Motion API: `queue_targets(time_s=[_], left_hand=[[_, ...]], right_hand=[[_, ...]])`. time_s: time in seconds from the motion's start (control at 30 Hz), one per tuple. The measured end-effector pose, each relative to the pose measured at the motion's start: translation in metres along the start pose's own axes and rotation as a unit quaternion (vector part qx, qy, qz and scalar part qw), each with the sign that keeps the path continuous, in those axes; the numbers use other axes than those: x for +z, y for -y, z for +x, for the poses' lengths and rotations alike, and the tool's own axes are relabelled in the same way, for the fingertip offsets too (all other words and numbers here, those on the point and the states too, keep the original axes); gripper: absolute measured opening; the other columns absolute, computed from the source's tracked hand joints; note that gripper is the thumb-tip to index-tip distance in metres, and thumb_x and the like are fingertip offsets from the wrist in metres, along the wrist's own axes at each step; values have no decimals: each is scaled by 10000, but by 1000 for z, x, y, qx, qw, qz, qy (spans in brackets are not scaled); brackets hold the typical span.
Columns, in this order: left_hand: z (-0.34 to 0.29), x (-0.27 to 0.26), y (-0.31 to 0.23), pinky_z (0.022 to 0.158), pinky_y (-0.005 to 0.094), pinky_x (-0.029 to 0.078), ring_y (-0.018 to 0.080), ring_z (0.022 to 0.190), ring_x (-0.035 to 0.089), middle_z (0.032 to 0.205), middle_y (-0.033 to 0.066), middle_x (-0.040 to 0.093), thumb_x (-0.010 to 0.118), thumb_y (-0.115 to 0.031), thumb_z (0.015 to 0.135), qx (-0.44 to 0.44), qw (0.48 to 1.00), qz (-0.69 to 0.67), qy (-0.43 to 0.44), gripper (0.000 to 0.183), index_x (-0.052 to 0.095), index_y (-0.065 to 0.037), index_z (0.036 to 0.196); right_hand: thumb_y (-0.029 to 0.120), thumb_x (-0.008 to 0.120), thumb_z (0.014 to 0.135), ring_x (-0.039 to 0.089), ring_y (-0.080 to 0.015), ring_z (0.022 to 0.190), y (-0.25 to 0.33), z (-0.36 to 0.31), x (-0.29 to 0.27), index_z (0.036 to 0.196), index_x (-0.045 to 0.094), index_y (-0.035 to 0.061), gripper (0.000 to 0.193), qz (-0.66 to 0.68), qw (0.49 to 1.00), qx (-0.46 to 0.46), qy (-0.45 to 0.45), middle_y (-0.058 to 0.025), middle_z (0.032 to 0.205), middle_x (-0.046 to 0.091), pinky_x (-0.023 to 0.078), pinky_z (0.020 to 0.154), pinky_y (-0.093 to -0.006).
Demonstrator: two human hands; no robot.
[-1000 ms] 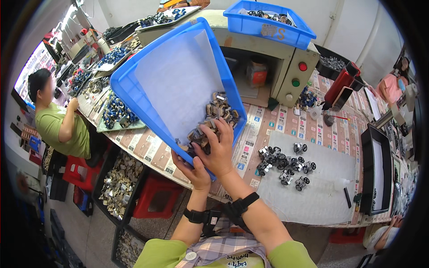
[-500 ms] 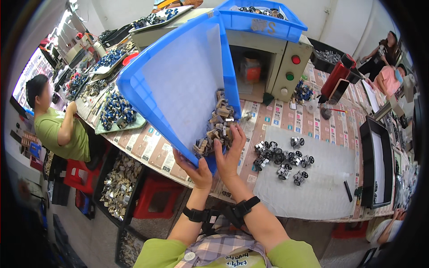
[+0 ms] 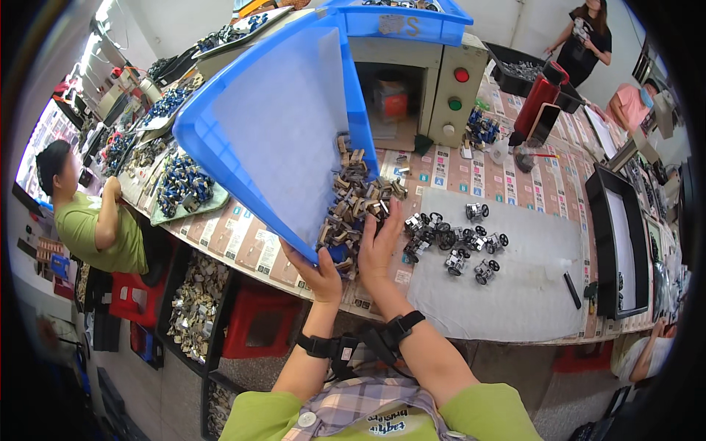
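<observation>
A blue plastic bin [image 3: 193, 131], lined with a white sheet [image 3: 283, 110], stands tilted up on the table with its low end toward me. My left hand [image 3: 318, 279] grips its lower corner. Small tan and metal parts [image 3: 357, 195] are heaped at the low end and spill over the right side onto the table. Against the right of this heap lies my right hand [image 3: 382, 246], fingers stretched out and touching the parts. Right of it, several little metal pieces with black wheels [image 3: 457, 239] rest on a white sheet [image 3: 515, 294].
Behind the bin is a machine [image 3: 448, 95] with buttons, topped by another blue bin [image 3: 434, 29]. A red bottle [image 3: 539, 99] and a phone [image 3: 543, 123] stand at back right. A black tray [image 3: 599, 250] lies far right. A co-worker [image 3: 103, 213] sits left; a parts crate [image 3: 197, 309] is below.
More parts have slid out of the bin and spread right onto the table. My right hand's fingers have followed the heap's edge. The whole view has shifted a little.
</observation>
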State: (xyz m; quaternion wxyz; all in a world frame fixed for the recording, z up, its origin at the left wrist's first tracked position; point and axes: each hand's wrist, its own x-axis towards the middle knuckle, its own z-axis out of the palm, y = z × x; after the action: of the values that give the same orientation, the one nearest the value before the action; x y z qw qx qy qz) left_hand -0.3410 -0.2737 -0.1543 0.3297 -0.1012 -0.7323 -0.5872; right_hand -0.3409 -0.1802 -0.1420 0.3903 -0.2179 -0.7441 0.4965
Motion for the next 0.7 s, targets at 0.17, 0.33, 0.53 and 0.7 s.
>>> queue_targets(time_s=[0.17, 0.33, 0.53, 0.7], left_hand=[[-1, 13, -7, 1020, 402, 189, 325, 1248, 230, 1355, 229, 182, 435, -276, 887, 29, 1000, 0, -6, 646, 107, 68, 1324], [0, 4, 1, 1024, 409, 179, 345, 1265, 203, 1361, 249, 165, 485, -405, 851, 8, 1000, 0, -25, 797, 64, 72, 1332], [-4, 7, 7, 1006, 424, 208, 328, 1229, 257, 1325, 227, 221, 492, -489, 822, -1, 998, -65, -19, 845, 80, 39, 1339], [7, 2, 2, 999, 404, 237, 297, 1227, 256, 1340, 211, 190, 445, -499, 845, 18, 998, -58, -6, 832, 41, 34, 1339]], right_hand=[[246, 465, 866, 222, -392, 1239, -4, 6, -3, 1319, 252, 17, 551, -54, 998, 0, -28, -236, 1344, 217, 163, 1018, -463], [271, 519, 817, 186, -389, 1265, 23, -6, -14, 1317, 301, 67, 582, -129, 984, -112, 44, -233, 1365, 195, 89, 1008, -533], [274, 588, 744, 325, -284, 1228, 30, -3, -14, 1064, 594, 198, 329, -144, 937, -289, 134, -96, 1260, 435, 85, 997, -577], [272, 625, 702, 389, -267, 1176, 30, 9, -8, 944, 615, 185, 257, -156, 909, -335, 194, -76, 1154, 512, 103, 984, -605]])
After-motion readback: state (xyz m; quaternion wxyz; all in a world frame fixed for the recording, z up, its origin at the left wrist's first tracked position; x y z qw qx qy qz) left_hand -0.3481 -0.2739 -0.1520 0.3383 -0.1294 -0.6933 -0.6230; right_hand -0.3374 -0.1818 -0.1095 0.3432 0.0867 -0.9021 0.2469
